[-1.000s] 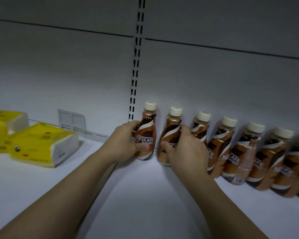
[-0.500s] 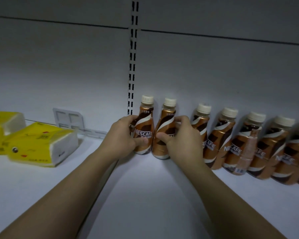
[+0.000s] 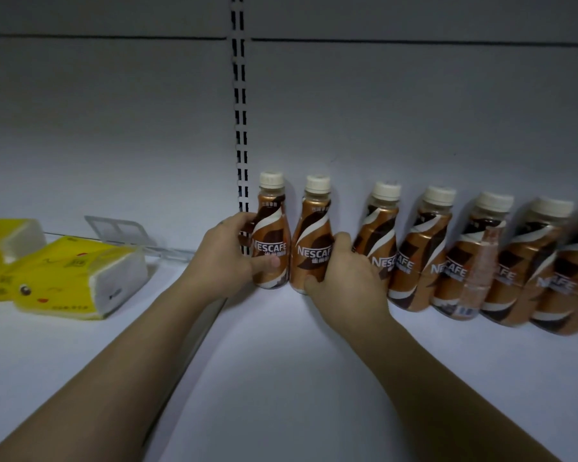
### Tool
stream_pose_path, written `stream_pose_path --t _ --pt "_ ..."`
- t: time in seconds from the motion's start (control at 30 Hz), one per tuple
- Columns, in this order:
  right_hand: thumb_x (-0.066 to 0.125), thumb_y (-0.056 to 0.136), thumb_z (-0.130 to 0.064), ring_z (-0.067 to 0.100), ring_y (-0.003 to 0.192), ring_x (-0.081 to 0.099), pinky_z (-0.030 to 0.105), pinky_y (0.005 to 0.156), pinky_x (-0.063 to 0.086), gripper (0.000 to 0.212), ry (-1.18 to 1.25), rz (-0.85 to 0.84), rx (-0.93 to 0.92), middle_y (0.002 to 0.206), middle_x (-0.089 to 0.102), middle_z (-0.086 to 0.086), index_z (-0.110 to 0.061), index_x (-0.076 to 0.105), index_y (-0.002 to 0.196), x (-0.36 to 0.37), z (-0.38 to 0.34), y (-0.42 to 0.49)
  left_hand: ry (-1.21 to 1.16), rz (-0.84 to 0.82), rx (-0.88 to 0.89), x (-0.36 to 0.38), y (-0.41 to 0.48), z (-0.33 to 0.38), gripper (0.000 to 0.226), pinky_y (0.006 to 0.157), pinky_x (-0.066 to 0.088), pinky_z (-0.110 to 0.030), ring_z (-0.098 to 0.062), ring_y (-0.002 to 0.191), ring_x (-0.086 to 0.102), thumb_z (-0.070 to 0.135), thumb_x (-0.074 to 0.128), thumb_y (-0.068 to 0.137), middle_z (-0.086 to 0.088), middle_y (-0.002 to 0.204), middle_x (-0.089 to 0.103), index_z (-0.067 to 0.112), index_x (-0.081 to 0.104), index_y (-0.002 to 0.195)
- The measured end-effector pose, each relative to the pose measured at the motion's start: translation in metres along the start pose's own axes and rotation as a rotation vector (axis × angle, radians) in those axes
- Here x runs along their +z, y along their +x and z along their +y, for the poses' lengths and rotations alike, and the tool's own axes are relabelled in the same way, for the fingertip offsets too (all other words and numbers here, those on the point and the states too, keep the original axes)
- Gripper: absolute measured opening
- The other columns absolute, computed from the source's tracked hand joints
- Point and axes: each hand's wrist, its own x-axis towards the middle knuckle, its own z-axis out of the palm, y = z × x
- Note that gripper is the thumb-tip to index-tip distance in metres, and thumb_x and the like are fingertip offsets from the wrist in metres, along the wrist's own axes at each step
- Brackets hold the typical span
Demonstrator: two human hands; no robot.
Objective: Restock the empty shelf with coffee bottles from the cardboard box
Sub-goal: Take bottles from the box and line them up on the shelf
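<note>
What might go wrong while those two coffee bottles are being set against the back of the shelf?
The right hand and its Nescafe bottle sit close to the next bottle in the row; a nudge could tip it into the others. The left hand holds the end bottle right by the slotted upright, so it could knock against that.

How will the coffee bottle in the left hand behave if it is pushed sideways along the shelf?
The coffee bottle is tall with a narrow neck, so it may tip rather than slide. Its glossy wrap looks slippery. It appears full, so probably fairly heavy for its size. The left hand wraps it low, which should steady it.
</note>
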Motion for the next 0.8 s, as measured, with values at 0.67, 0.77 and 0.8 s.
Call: stream_pose_path --t 0.67,0.77,0.8 --pt "0.067 0.082 -0.048 0.011 0.072 0.047 0.016 0.049 0.017 0.051 -0.034 0.138 0.032 0.081 0.045 -0.01 -0.023 0.038 0.116 0.02 0.0 0.0 0.018 0.002 -0.025 -0.003 0.0 0.002 0.068 0.069 0.037 -0.013 -0.005 0.096 0.053 0.028 0.083 0.069 0.018 0.105 0.055 0.025 0.05 0.128" --pt "0.071 0.078 -0.05 0.016 0.087 0.058 0.026 0.069 0.043 0.056 0.054 -0.021 0.048 0.091 0.052 -0.009 -0.022 0.044 0.119 0.002 0.002 0.001 0.021 -0.048 -0.026 -0.004 -0.003 0.004 0.068 0.079 0.045 -0.022 -0.006 0.099 0.055 0.03 0.081 0.071 0.018 0.105 0.054 0.025 0.048 0.13" --pt "0.071 0.076 -0.053 0.015 0.087 0.058 0.03 0.074 0.047 0.059 0.072 -0.041 0.046 0.093 0.054 -0.009 -0.023 0.046 0.121 -0.01 0.003 0.0 0.02 -0.052 -0.027 -0.004 -0.004 0.005 0.07 0.082 0.047 -0.025 -0.009 0.104 0.055 0.032 0.081 0.072 0.016 0.11 0.055 0.024 0.046 0.132"
